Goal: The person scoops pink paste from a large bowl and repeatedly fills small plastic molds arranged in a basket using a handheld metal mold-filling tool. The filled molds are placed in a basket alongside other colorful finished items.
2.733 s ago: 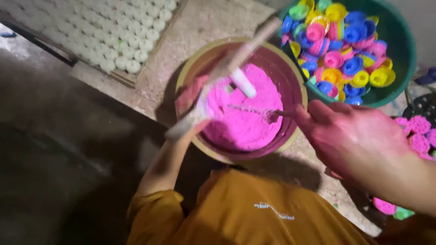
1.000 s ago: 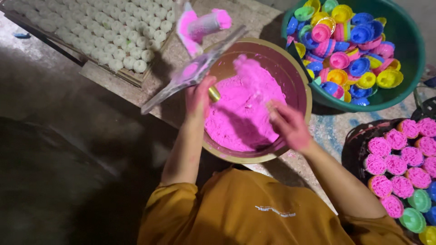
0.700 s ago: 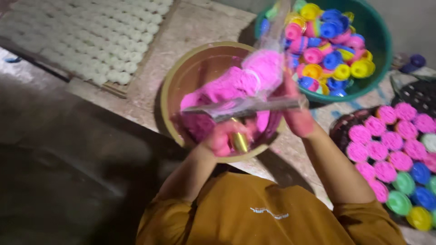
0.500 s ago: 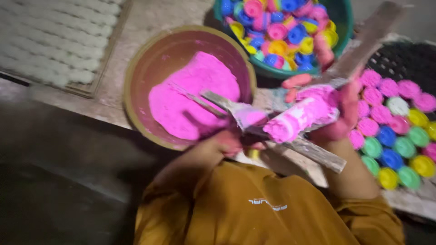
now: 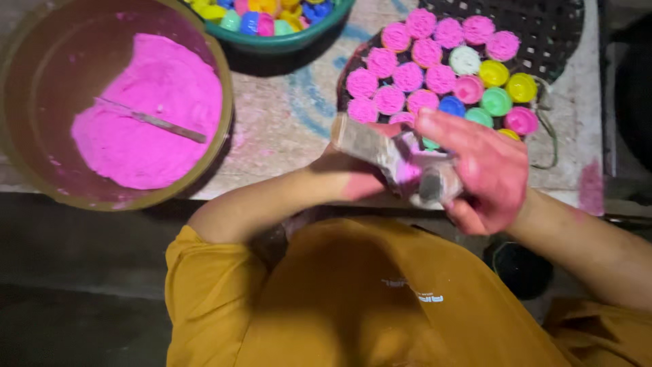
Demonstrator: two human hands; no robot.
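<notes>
My right hand [image 5: 485, 170], stained pink, is wrapped over a small mould cup [image 5: 435, 187] and the end of a flat wooden stick [image 5: 370, 143]. My left hand [image 5: 350, 177] holds the same stick from the other side, fingers mostly hidden beneath it. Both hands hover at the near edge of a dark woven tray [image 5: 557, 34] filled with small round cups [image 5: 435, 75], many packed with pink powder. A brown bowl [image 5: 224, 122] at the left holds a heap of pink powder [image 5: 153, 112] with a thin metal tool [image 5: 153, 121] lying in it.
A green basin [image 5: 285, 42] of empty coloured cups sits at the top, behind the bowl. All rest on a stained concrete ledge [image 5: 285, 115]. My yellow shirt [image 5: 353, 299] fills the lower view. A dark round container [image 5: 523, 268] sits low beside my right arm.
The hands left the bowl, carrying the stick and a pink-filled cup rightward to the woven tray. The view shifted right; the metal tool stayed lying in the powder.
</notes>
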